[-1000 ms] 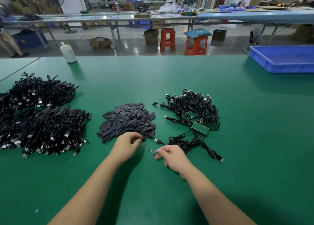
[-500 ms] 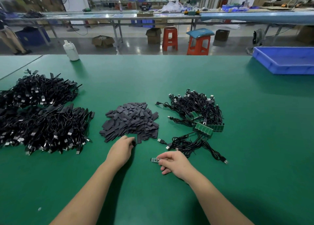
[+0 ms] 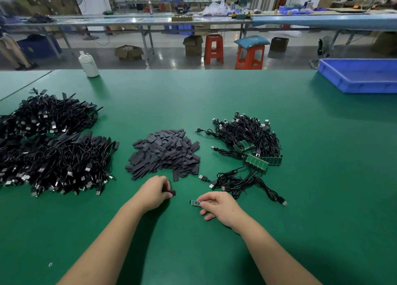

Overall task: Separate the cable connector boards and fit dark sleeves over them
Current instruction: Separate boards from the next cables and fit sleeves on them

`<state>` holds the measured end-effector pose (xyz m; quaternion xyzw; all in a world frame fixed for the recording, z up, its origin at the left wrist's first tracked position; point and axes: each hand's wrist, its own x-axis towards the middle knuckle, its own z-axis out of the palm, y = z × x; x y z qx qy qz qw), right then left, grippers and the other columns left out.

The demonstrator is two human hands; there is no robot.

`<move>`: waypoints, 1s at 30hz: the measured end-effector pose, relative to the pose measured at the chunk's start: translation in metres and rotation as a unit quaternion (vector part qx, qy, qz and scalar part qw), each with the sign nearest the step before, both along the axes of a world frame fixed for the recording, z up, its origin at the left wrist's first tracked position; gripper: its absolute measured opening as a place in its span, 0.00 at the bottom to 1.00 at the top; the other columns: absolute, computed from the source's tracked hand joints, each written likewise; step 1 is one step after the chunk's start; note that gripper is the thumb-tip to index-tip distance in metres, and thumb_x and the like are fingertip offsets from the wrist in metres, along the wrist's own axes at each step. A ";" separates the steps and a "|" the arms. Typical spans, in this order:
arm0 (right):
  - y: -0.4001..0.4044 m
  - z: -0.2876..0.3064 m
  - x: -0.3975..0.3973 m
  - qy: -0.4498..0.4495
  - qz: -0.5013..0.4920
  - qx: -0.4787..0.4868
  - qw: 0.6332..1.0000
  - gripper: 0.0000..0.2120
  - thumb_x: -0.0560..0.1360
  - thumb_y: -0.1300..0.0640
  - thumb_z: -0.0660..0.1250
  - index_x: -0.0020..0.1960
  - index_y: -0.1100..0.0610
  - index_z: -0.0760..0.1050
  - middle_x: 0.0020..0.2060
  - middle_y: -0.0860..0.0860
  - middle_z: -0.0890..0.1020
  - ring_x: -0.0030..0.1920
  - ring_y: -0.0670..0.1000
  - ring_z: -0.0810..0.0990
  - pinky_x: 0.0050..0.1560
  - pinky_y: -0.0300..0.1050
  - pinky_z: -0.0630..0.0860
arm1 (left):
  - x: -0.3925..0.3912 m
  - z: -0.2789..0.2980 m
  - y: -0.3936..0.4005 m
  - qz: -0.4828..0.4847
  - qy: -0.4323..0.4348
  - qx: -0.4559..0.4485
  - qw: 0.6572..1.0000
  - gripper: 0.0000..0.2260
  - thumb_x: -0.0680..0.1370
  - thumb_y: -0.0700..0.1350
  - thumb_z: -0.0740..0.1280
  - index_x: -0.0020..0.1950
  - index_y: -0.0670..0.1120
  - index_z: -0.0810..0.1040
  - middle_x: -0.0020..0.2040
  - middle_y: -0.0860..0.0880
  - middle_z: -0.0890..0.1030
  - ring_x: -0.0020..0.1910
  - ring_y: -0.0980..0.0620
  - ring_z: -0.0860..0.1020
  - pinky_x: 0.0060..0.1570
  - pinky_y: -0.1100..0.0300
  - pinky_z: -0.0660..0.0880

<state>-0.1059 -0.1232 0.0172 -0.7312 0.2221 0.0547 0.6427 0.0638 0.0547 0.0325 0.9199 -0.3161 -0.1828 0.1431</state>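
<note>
Fingers (image 3: 165,189) pinching sleeve (image 3: 171,192), right on board (image 3: 195,202)

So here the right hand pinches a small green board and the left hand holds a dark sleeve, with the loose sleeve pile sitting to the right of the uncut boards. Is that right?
Not quite. In the head view the sleeve pile lies to the left of the uncut boards, not the right. The rest holds: the right hand pinches the small green board, and the left hand holds a dark sleeve.

Two hands (image 3: 155,191), one blue tray (image 3: 361,84), one white bottle (image 3: 89,64), two orange stools (image 3: 213,48) — sleeves (image 3: 165,153) and cables (image 3: 53,155) too many to count.
</note>
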 end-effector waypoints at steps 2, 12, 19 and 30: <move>0.001 0.000 -0.001 -0.001 -0.003 0.003 1.000 0.06 0.79 0.62 0.67 0.54 0.57 0.81 0.44 0.58 0.84 0.42 0.53 0.84 0.45 0.45 0.83 | -0.009 0.000 -0.001 -0.008 0.004 -0.023 1.000 0.09 0.75 0.46 0.72 0.42 0.51 0.72 0.43 0.53 0.77 0.42 0.55 0.75 0.40 0.60 0.71; 0.004 0.004 -0.002 -0.014 -0.035 0.054 0.998 0.09 0.80 0.66 0.63 0.59 0.66 0.76 0.42 0.58 0.80 0.35 0.49 0.80 0.37 0.42 0.81 | -0.053 -0.021 -0.011 0.016 -0.027 -0.128 0.991 0.09 0.75 0.44 0.70 0.53 0.54 0.78 0.46 0.56 0.76 0.45 0.55 0.74 0.48 0.63 0.71; 0.005 0.001 -0.001 -0.014 -0.042 0.028 0.999 0.08 0.81 0.66 0.62 0.58 0.64 0.76 0.41 0.56 0.78 0.35 0.47 0.79 0.36 0.41 0.81 | -0.061 -0.016 -0.009 0.031 -0.032 -0.160 0.986 0.05 0.77 0.46 0.69 0.43 0.56 0.78 0.41 0.59 0.79 0.45 0.57 0.74 0.47 0.60 0.71; 0.003 -0.004 0.002 -0.015 -0.048 0.026 0.998 0.07 0.81 0.65 0.62 0.55 0.59 0.77 0.42 0.55 0.78 0.35 0.47 0.81 0.35 0.43 0.81 | -0.064 -0.019 -0.012 0.041 0.071 -0.243 0.967 0.10 0.82 0.44 0.62 0.55 0.59 0.79 0.38 0.57 0.82 0.36 0.62 0.77 0.38 0.72 0.70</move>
